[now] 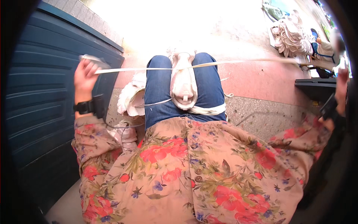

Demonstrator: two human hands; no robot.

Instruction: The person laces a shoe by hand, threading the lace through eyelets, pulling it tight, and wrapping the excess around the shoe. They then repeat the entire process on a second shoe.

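Note:
A white shoe (183, 87) is clamped between my knees, its heel toward me. A long flat white shoelace (136, 69) runs through its front part and is pulled out tautly to both sides. My left hand (85, 75), raised at the left, is closed round one end of the lace; a blurred pale bit sticks out above the fist. At the far right rim my right hand (341, 87) is smeared by motion, and the lace's other side stretches straight toward it. Its fingers look closed, though their grip is hard to make out.
More white laces (209, 109) lie over my right thigh. Beside my left leg are a white shoe (132, 97) and another pale shoe (125, 134). A dark blue panelled cabinet (44, 89) stands close at left. Far right is a pile of white shoes (292, 35) near a dark box (315, 87).

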